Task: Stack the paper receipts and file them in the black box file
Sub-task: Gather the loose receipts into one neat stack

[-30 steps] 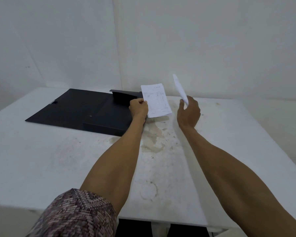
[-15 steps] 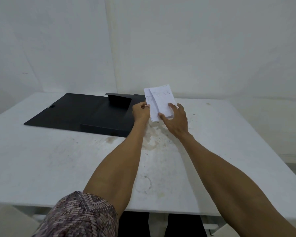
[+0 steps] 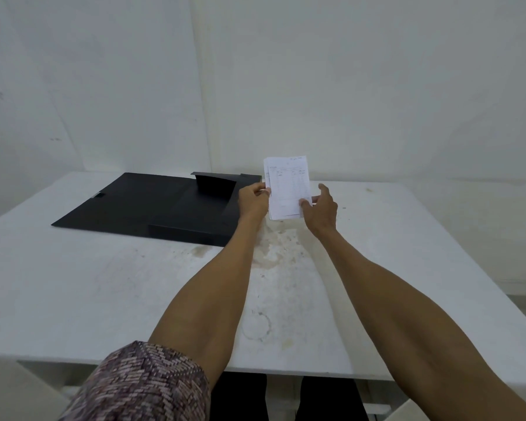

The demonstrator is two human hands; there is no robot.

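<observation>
A small stack of white printed paper receipts (image 3: 287,186) stands upright above the far middle of the table. My left hand (image 3: 252,200) pinches its left edge. My right hand (image 3: 321,206) holds the lower right edge, thumb on the front sheet, index finger raised. The black box file (image 3: 152,205) lies open and flat on the table to the left of the hands, with a flap standing up at its back. My left forearm crosses its right end.
The white table (image 3: 104,284) is stained in the middle, under the hands. White walls meet in a corner behind the table. Its near edge runs just above my patterned left sleeve (image 3: 146,384).
My right hand brought a single receipt from the right onto the stack held by my left hand. Both hands now hold the stack together, upright.
</observation>
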